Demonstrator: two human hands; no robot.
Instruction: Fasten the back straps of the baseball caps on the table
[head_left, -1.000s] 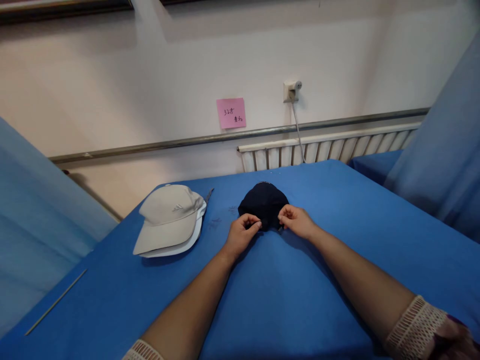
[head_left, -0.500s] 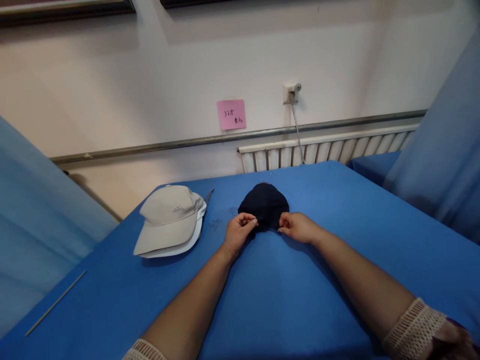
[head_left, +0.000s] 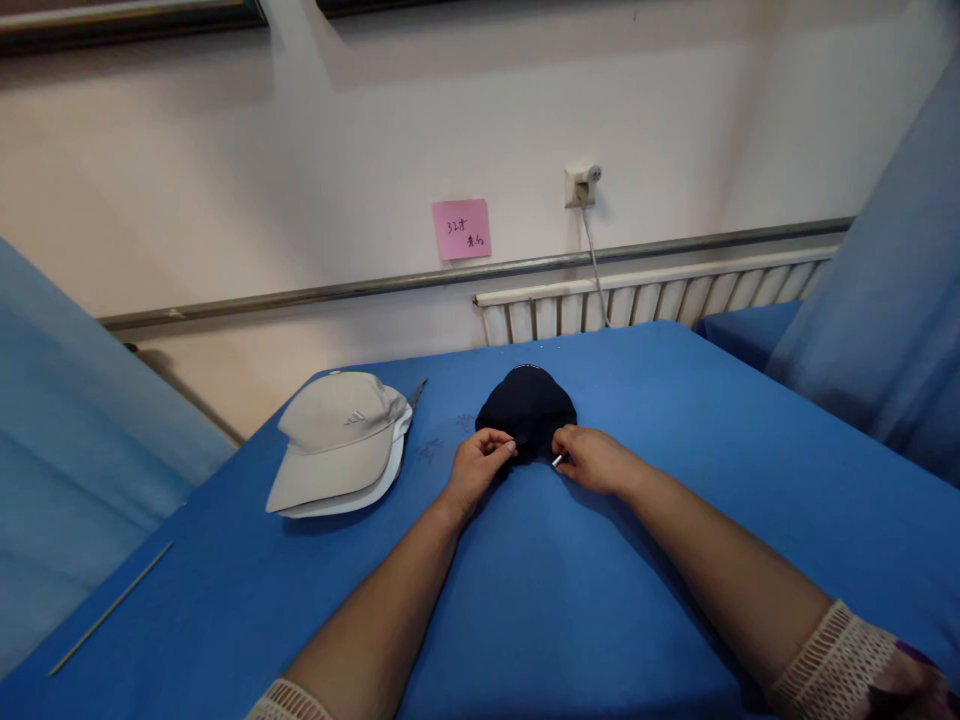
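A dark navy cap [head_left: 528,408] lies on the blue-covered table [head_left: 570,580], straight ahead of me. My left hand [head_left: 477,466] pinches the cap's near edge on the left, fingers curled shut. On the right side of that edge, my right hand [head_left: 592,458] is closed too, and a small white bit shows at its fingertips. Both forearms stretch forward across the blue cloth, with lace cuffs at the bottom of the view.
A beige cap [head_left: 334,432] sits stacked on a white cap [head_left: 375,484] at the left of the table. A thin rod [head_left: 109,608] lies near the left front edge. Behind stand a wall with a pink note [head_left: 461,229], a socket with cable [head_left: 582,186] and a radiator [head_left: 645,300].
Both hands have stayed at the navy cap's near edge with only small finger shifts. A small white bit now shows at my right fingertips.
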